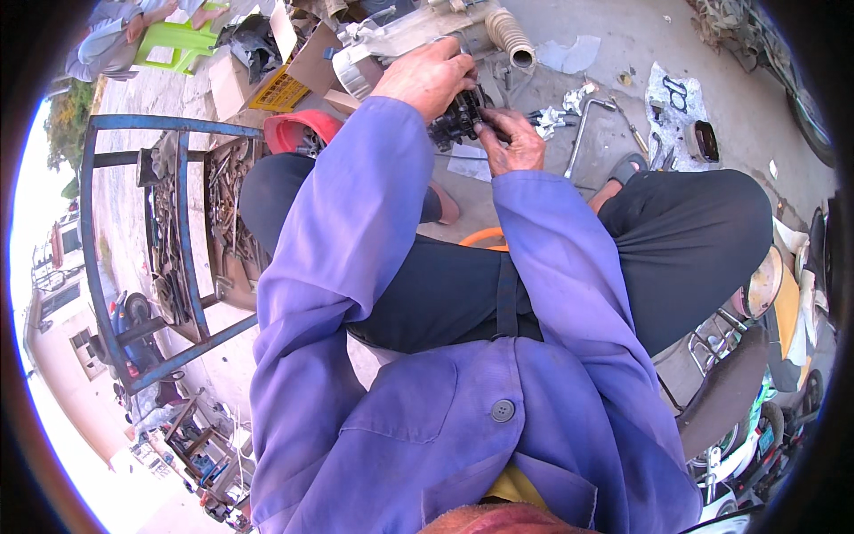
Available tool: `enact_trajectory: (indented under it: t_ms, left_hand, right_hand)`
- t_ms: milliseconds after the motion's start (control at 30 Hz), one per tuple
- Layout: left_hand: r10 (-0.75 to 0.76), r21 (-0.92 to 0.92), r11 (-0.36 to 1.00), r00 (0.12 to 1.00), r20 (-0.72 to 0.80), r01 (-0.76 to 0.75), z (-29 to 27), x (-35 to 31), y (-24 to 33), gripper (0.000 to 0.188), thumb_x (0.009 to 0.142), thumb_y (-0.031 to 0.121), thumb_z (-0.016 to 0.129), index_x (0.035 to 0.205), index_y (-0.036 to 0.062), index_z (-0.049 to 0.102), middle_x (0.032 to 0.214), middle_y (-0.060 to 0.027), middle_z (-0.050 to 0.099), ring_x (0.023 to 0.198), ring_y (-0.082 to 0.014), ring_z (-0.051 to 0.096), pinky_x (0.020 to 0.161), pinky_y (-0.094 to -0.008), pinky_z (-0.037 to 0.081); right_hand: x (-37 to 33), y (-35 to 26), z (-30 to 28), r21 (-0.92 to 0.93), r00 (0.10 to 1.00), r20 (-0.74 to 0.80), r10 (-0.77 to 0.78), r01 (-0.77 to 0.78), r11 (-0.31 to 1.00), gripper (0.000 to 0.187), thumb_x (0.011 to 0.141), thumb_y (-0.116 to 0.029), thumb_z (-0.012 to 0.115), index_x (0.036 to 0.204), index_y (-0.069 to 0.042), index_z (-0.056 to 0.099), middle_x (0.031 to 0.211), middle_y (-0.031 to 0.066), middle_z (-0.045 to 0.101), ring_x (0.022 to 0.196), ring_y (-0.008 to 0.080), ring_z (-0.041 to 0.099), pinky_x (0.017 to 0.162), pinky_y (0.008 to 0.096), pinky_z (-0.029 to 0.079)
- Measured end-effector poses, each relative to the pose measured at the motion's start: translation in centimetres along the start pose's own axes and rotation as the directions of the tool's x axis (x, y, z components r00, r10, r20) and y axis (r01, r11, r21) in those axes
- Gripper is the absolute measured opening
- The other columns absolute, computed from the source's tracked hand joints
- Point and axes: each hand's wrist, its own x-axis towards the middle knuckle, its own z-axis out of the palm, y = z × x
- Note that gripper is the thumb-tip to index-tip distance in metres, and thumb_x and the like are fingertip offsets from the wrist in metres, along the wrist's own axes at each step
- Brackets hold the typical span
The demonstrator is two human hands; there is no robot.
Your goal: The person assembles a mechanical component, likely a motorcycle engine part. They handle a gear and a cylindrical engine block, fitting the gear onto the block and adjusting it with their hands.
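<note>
In front of me my left hand (pixel 429 80) is closed over the top of a dark, toothed metal part that looks like a gear cluster (pixel 456 120). From the other side, my right hand (pixel 512 142) pinches the same part with thumb and fingers. My hands cover much of it. Just beyond the left hand lies a large silver-grey metal casing (pixel 358 69) with a round end. A ribbed beige hose or boot (pixel 509 37) sticks out at its right. Beside the left forearm is a red bowl (pixel 289 133) with small metal pieces inside.
An L-shaped wrench (pixel 583 133) lies on the floor at right, near a sheet with a black gasket-like piece (pixel 674 92) and a square metal tin (pixel 702 142). At left stand a blue metal frame (pixel 182 231), racks of tools (pixel 233 191) and a cardboard box (pixel 233 87). Another person (pixel 111 40) sits far left.
</note>
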Motion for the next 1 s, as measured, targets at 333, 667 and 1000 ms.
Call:
enact_trajectory:
  t_ms: [333,667,1000]
  left_hand:
    - [0.061,0.057,0.996,0.998,0.013,-0.062,0.2,0.1,0.2,0.018,0.088,0.020,0.071,0.102,0.0101,0.071,0.101,-0.0089,0.061,0.097,-0.0327,0.065,0.083,-0.0437,0.053]
    - [0.130,0.129,0.984,0.990,-0.055,-0.122,0.5,0.3,1.0,0.018,0.088,0.021,0.070,0.101,0.0095,0.069,0.103,-0.0040,0.062,0.105,-0.0262,0.060,0.088,-0.0402,0.048]
    - [0.144,0.087,0.986,0.988,-0.054,-0.139,0.8,0.5,0.4,0.017,0.088,0.020,0.070,0.100,0.0087,0.070,0.102,-0.0043,0.065,0.103,-0.0263,0.059,0.089,-0.0392,0.049]
  right_hand:
    - [0.0,-0.4,-0.2,-0.018,1.000,0.005,-0.011,0.011,1.000,0.024,0.082,-0.005,0.074,0.106,-0.001,0.075,0.103,0.0157,0.072,0.092,0.0305,0.072,0.081,0.0367,0.056]
    - [0.0,0.4,0.0,-0.067,0.998,0.010,-0.068,0.068,0.995,0.025,0.084,-0.002,0.074,0.108,0.001,0.074,0.105,0.0132,0.072,0.089,0.0226,0.072,0.079,0.0319,0.059]
    - [-0.1,-0.4,0.1,0.100,0.997,0.005,0.075,-0.075,0.992,0.026,0.081,-0.007,0.076,0.106,0.000,0.075,0.103,0.0147,0.072,0.089,0.0263,0.073,0.080,0.0343,0.057]
